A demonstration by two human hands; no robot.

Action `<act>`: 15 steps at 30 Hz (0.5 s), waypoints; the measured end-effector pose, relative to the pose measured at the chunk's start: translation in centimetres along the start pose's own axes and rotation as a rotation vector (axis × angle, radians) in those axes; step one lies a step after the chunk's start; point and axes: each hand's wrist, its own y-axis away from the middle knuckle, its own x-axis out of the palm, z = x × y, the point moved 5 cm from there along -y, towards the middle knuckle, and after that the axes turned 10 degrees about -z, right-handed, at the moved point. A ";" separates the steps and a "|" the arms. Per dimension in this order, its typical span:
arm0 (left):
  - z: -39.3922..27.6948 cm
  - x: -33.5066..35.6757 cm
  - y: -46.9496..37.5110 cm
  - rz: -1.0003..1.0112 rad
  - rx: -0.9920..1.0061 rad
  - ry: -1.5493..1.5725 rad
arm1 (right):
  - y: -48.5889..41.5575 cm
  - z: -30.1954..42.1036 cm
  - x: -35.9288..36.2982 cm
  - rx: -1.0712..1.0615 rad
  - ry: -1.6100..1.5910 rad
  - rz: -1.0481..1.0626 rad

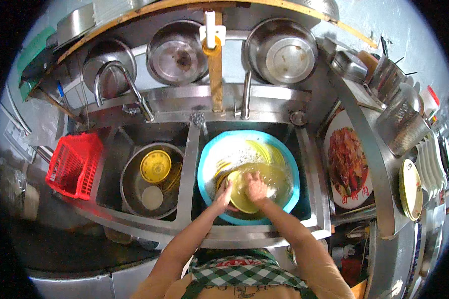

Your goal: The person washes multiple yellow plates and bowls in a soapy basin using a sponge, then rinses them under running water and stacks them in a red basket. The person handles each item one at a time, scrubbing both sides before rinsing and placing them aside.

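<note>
A blue plastic basin [293, 194] of sudsy water sits in the right sink bay. My left hand [223, 197] grips the left rim of a yellow plate [241, 198], which is tilted in the water. My right hand [256, 187] lies over the plate's inner side, fingers spread; whether it holds a cloth cannot be seen. More yellow dishes [275, 154] lie partly under the suds around the basin's edge. In the left bay, a steel pot [126, 187] holds a yellow bowl [155, 166] and a pale round dish [152, 198].
A red plastic basket [75, 164] stands at the left. Two curved faucets rise behind the bays, with a steel scourer [197, 119] between them. Large steel basins [280, 52] lean at the back. Stacked yellow oval plates [410, 190] and white dishes [430, 164] stand on the right shelf.
</note>
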 end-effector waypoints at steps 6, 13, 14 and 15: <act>0.1 0.1 -0.7 0.249 -0.233 0.262 | -1.0 4.4 2.2 0.214 -1.308 0.265; 1.7 -2.6 -4.1 0.239 0.000 0.421 | 2.0 5.3 -0.8 -0.468 -0.600 0.832; 2.3 -2.9 -4.5 0.204 -0.042 0.425 | 2.4 5.0 -1.0 -0.616 -0.415 0.811; 2.6 -3.4 -4.7 0.078 0.048 0.096 | 2.7 4.9 -1.3 -0.774 -0.245 0.759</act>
